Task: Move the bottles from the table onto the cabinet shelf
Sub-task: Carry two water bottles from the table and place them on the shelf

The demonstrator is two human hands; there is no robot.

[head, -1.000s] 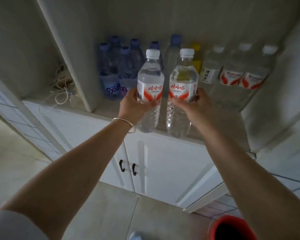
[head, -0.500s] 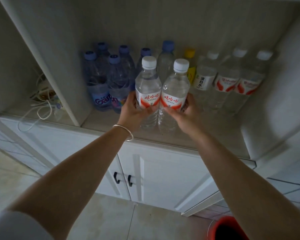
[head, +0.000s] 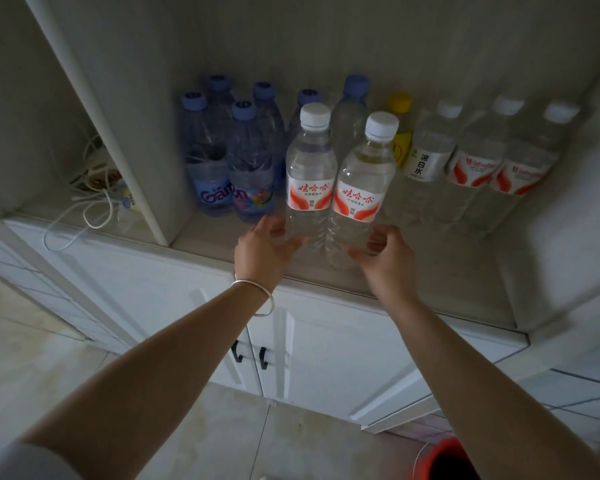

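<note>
2 white-capped bottles (head: 336,188) stand touching on the cabinet shelf (head: 447,271), just beyond the fingertips. The left hand (head: 265,249) and right hand (head: 385,252) flank their bases, fingers loosened and spread, gripping nothing.

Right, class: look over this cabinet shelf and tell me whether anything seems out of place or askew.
The bottles stand upright in tidy groups. The odd spot is the left compartment: a tangle of white cable lies loose there, one loop hanging over the shelf edge. The two front bottles look slightly tilted, possibly from the wide lens.
</note>
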